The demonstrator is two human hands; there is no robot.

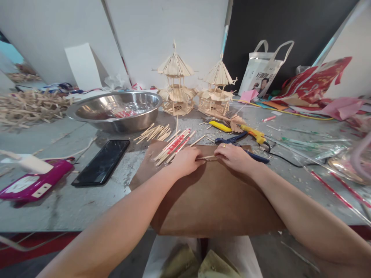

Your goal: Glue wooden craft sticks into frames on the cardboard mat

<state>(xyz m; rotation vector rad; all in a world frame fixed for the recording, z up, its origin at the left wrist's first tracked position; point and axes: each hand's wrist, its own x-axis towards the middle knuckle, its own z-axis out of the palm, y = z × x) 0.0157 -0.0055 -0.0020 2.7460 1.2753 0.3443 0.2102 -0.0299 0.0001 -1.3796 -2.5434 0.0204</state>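
Observation:
Between my two hands a thin wooden stick (208, 157) lies crosswise over a brown sheet (214, 197). My left hand (189, 160) is closed on the stick's left end. Its right end is pinched in my right hand (232, 155), which wears a ring. Just beyond my left hand lie chopsticks in red-printed wrappers (177, 143), with short cut sticks (156, 132) past them. Close behind my right hand are blue-handled pliers (232, 138), a yellow glue gun (253, 134) and a yellow cutter (220, 126).
Two stick-built pagodas (176, 83) (218, 83) stand at the back. A steel basin (118, 122) holds clear wrappers. Left are a black phone (101, 164), a magenta power strip (55, 175) and a stick heap (29, 108). A white bag (255, 71) stands back right.

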